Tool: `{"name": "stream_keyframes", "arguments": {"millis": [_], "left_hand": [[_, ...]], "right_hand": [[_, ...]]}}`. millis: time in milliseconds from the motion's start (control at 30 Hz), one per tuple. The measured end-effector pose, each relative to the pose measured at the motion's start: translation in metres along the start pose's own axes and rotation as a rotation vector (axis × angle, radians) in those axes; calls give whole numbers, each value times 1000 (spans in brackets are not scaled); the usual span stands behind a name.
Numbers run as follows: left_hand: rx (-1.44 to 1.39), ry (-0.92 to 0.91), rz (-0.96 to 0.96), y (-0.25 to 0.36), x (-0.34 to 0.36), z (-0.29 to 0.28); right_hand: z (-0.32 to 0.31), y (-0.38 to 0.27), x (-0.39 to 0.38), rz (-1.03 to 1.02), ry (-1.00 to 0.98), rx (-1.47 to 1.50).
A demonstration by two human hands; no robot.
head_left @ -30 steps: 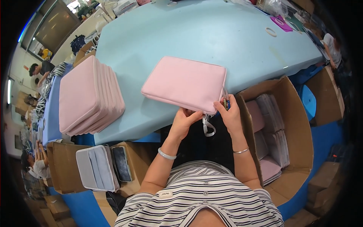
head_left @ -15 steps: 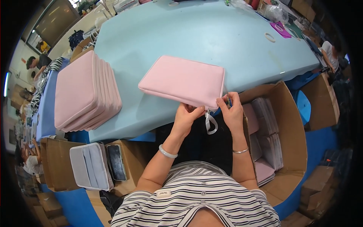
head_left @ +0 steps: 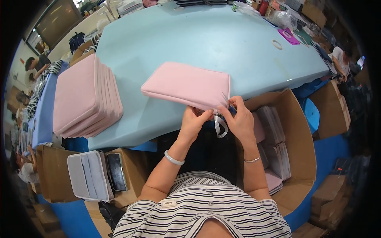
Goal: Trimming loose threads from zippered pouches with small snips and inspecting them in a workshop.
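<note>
A pink zippered laptop sleeve (head_left: 186, 82) rests on the light blue table, its near right corner toward me. My left hand (head_left: 193, 121) is closed on that near edge, thumb on top. A white ribbon loop (head_left: 220, 127) hangs from the corner, between my hands. In my right hand (head_left: 240, 119) is a small pair of thread snips (head_left: 225, 98), blades pointing up over the sleeve's corner; fingers hide most of the handle. My right fingertips are close to the corner by the ribbon.
A stack of pink sleeves (head_left: 85, 95) stands at the table's left. Right of me, a cardboard box (head_left: 303, 158) holds grey and pink sleeves. At lower left, a grey sleeve (head_left: 89, 175) and a phone (head_left: 116, 171) lie on cardboard. A tape roll (head_left: 277, 44) lies far right.
My right hand has shifted left and inward, and the snips' blades now lean over the sleeve's corner. My left hand keeps its hold on the near edge.
</note>
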State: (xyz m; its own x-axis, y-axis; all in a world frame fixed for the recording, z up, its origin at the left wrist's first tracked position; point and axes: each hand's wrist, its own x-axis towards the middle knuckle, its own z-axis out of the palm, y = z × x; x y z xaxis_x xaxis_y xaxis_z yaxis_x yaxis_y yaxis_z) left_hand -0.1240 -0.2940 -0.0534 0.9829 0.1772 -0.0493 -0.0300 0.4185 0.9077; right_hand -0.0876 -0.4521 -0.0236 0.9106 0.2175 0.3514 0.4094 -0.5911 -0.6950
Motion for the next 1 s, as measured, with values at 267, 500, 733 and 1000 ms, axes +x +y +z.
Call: {"name": "stream_keyframes", "arguments": {"millis": [267,500,733,1000], "left_hand": [[0,20,31,5,3,3],[33,27,47,6,5,4],[15,23,41,4,6,4],[22,16,43,6,7,5]], "right_hand": [[-47,-20,11,-282,-96,-134],[-46,-25,20,-351,-203,-317],[-47,-34,23,-346,-247,-465],[-45,-37,20,-349,-228,-524]]}}
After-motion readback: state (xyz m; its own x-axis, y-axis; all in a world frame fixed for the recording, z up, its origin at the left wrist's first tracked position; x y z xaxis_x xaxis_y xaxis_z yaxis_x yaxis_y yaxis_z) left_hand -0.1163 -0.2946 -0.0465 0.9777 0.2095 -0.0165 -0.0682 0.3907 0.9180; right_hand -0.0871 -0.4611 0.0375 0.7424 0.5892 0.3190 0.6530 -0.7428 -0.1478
